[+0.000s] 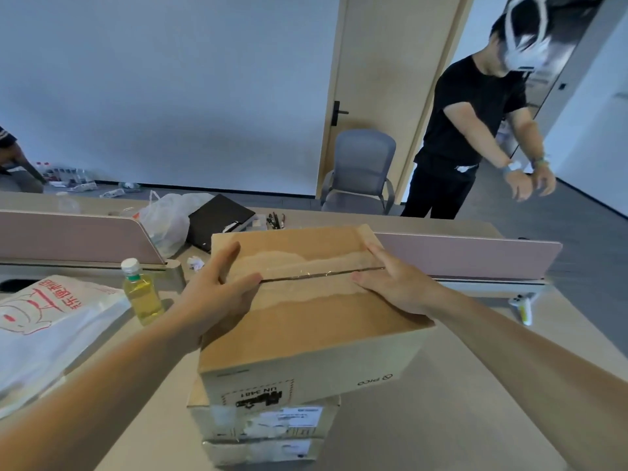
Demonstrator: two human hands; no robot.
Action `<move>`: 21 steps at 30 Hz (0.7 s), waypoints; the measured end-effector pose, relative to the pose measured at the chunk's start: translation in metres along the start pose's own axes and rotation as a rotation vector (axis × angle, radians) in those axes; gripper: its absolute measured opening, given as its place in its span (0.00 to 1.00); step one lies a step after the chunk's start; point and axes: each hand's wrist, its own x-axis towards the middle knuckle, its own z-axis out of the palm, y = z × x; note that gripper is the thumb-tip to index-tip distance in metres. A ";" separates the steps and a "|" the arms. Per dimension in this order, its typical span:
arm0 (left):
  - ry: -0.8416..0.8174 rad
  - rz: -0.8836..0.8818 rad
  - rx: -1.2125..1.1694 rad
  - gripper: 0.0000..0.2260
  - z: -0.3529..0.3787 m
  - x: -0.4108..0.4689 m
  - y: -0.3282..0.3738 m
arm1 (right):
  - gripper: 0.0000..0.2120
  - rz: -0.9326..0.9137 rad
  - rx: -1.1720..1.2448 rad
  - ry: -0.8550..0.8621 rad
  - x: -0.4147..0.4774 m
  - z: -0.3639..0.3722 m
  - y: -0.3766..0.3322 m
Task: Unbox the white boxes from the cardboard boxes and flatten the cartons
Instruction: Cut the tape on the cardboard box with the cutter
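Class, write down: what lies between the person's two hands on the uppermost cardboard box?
Head view: between the left hand and right hand runs the centre seam of the top carton, with clear tape along it.

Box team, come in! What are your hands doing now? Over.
Left hand and right hand flat on top carton. Flaps down, seam slightly gapped. Bottle near left, not blocking.
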 end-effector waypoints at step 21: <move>-0.156 0.210 0.340 0.33 0.374 0.013 0.097 | 0.48 0.078 0.138 0.202 -0.070 -0.181 0.341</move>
